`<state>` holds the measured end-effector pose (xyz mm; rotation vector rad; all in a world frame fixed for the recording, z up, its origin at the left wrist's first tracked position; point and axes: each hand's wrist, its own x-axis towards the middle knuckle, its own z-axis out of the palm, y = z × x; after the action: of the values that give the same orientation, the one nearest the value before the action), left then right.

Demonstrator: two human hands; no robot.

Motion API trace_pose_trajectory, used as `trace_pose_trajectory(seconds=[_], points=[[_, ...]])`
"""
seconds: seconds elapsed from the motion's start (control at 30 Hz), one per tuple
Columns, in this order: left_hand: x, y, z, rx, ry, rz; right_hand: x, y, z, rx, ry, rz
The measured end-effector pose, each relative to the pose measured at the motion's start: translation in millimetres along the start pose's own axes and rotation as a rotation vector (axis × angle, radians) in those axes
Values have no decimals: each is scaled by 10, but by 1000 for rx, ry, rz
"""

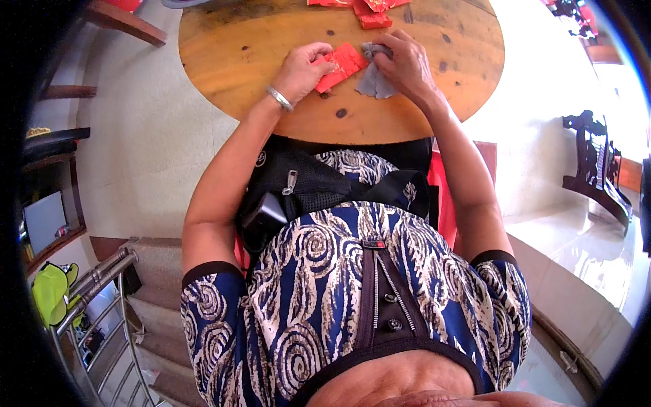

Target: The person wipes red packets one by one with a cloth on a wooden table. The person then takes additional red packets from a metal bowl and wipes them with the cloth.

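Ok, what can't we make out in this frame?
All head view:
Red packet: markings too small to read; one end covered by the left hand.
Gray cloth: upper part hidden by the right hand.
Red pieces: cut off by top edge.
Floor at right: lost in glare.

A hand could pass over bare wood at the left and right of the table (227, 57). The red packet (347, 60) and grey cloth (376, 83) block the middle; red pieces (375, 19) stand in the way at the far side.
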<state>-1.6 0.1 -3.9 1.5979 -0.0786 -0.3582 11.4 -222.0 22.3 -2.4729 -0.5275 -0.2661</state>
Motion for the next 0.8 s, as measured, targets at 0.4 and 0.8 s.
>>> trace_pose_trajectory(seconds=[0.4, 0.8], points=[[91, -168, 10, 134, -37, 134, 25, -207, 284, 25, 43, -118], [11, 39, -101, 23, -54, -6, 49, -163, 38, -32, -117, -72]])
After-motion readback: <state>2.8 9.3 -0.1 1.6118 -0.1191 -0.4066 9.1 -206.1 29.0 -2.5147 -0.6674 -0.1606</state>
